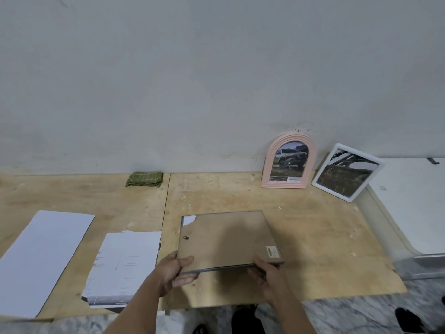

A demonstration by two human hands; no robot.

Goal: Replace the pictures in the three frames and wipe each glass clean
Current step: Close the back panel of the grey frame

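Observation:
A rectangular frame (228, 239) lies face down, its brown backing board up, with a torn corner at the far left showing white paper. My left hand (177, 271) grips its near left corner, thumb on top. My right hand (266, 273) grips the near right edge. The near edge is lifted slightly off the plywood. A pink arched frame (289, 162) with a car picture leans on the wall. Beside it, a white square frame (346, 173) stands tilted. A folded green cloth (144, 179) lies by the wall.
Two white sheets lie on the plywood board (325, 237) to the left: a large blank sheet (45, 259) and a printed page (122, 266). A white raised surface (414, 203) borders the right side. Marble floor (349, 314) and dark footwear show below.

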